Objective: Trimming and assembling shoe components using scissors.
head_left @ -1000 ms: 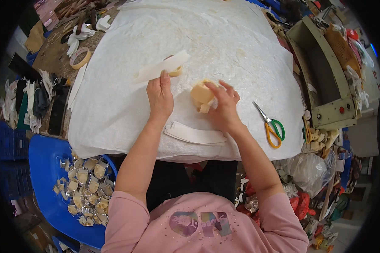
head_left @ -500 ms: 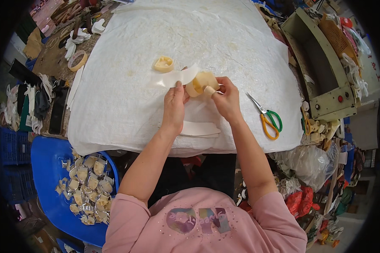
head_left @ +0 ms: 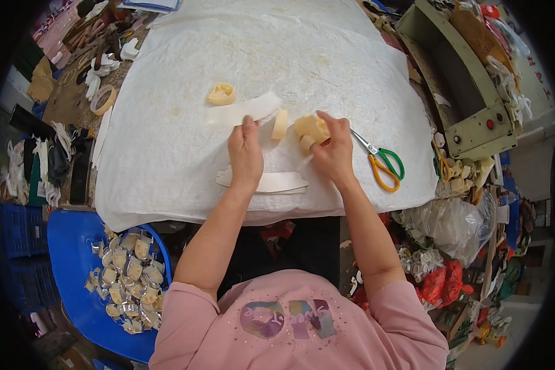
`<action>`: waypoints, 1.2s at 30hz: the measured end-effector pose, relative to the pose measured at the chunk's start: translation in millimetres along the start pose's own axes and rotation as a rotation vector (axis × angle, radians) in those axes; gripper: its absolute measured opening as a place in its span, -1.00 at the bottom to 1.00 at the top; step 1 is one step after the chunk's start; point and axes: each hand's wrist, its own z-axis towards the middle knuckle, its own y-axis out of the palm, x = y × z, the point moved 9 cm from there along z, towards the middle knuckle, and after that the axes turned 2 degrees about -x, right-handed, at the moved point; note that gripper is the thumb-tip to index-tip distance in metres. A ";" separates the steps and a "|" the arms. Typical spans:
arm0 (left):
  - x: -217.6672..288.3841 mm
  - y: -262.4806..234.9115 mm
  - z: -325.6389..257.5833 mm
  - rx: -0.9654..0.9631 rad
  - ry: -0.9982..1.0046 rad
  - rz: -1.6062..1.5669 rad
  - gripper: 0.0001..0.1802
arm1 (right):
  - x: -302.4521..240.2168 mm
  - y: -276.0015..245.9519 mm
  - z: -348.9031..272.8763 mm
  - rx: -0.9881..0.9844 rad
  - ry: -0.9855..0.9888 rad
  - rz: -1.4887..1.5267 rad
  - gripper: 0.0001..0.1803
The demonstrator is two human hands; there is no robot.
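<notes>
My left hand (head_left: 246, 151) is closed on the lower edge of a glossy white curved strip (head_left: 243, 111), thumb on top. My right hand (head_left: 334, 151) grips a cream-yellow rolled piece (head_left: 312, 127) between thumb and fingers; a pale band shows by that thumb. Between the hands, apart from both, is a short cream strip (head_left: 280, 125). Beyond the white strip sits a curled cream ring-shaped piece (head_left: 221, 94). Nearer me, a stack of white strips (head_left: 280, 183) lies on the white cloth (head_left: 185, 172), partly behind my left wrist. Scissors (head_left: 385, 161) with green and orange handles lie right of my right hand.
At lower left stands a blue tub (head_left: 74, 271) with many cream-and-silver pieces (head_left: 129, 271). A tape-like ring (head_left: 103, 100) and dark cloths lie on the left ledge. A greenish metal box (head_left: 481, 132) with knobs stands at right, above plastic bags (head_left: 450, 228).
The cream roll moved right and came away from the white strip. A short cream strip now shows between the hands. My left hand shifted slightly left with the white strip.
</notes>
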 end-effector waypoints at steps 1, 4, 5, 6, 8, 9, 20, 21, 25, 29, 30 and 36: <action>9.5 -3.5 -2.4 0.025 0.085 0.211 -0.48 | -2.4 1.9 -0.7 -0.063 -0.019 -0.130 -0.45; 46.4 34.2 -22.7 -0.130 0.359 -0.104 -0.55 | -20.9 11.8 -6.2 -0.125 -0.130 -0.303 -0.47; 50.5 38.3 -25.2 -0.135 0.493 0.072 -0.59 | -21.8 11.7 -7.4 -0.129 -0.128 -0.299 -0.47; 51.0 39.3 -23.9 -0.143 0.490 0.072 -0.59 | -20.3 12.0 -7.1 -0.158 -0.132 -0.358 -0.48; 45.9 32.8 -16.5 -0.107 0.384 0.275 -0.60 | -19.4 9.2 -4.9 -0.186 -0.130 -0.418 -0.49; 45.4 25.7 -11.3 -0.073 0.374 0.310 -0.60 | -22.4 9.1 -5.3 -0.224 -0.163 -0.431 -0.50; 25.8 -17.9 -32.9 -0.074 0.026 -0.239 -0.62 | 14.5 -38.1 -31.0 -0.102 0.012 -0.445 -0.44; 29.3 -11.1 -44.1 -0.154 -0.023 -0.459 -0.58 | 16.4 -40.8 -36.8 -0.140 0.045 -0.467 -0.46; 20.9 -17.0 -81.4 -0.157 -0.154 -0.449 -0.48 | 26.3 -52.1 -45.1 -0.151 0.086 -0.569 -0.49; 12.1 -30.9 -106.6 -0.208 -0.175 -0.546 -0.52 | 37.4 -68.0 -46.8 -0.116 0.189 -0.534 -0.48; 9.2 -32.2 -111.0 -0.206 -0.182 -0.541 -0.52 | 39.0 -68.5 -48.1 -0.121 0.195 -0.530 -0.48; -4.7 -30.4 -128.1 -0.220 -0.200 -0.509 -0.58 | 53.6 -83.5 -54.4 -0.042 0.213 -0.580 -0.47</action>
